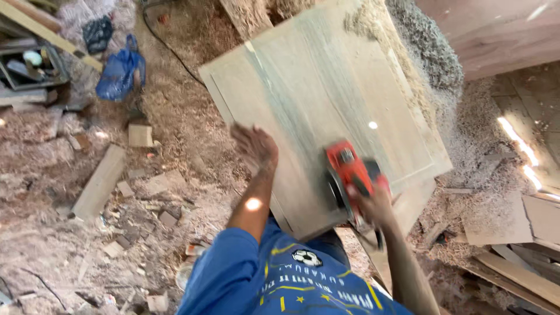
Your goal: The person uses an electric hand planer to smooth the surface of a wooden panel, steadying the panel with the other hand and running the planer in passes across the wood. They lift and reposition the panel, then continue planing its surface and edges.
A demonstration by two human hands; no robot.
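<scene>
Wooden panel under a red sander, seen from the head camera.

Pale wood makes up the large flat panel (pixel 326 111), which lies tilted across the middle of the view, over a floor (pixel 52 245) thick with sawdust. The right hand (pixel 376 204) has its grip closed around the handle of a red power sander (pixel 350 175), and this tool rests on the lower right part of the panel. The left hand (pixel 254 143) is at the left edge of the panel; it is blurred, so I cannot tell if its grip is open or closed, or if it touches the wood. Small wood offcuts (pixel 102 181) lie on the floor to the left. A blue plastic bag (pixel 119 73) sits further up on the left, well apart from the panel. More boards (pixel 519 274) are stacked at the lower right.
</scene>
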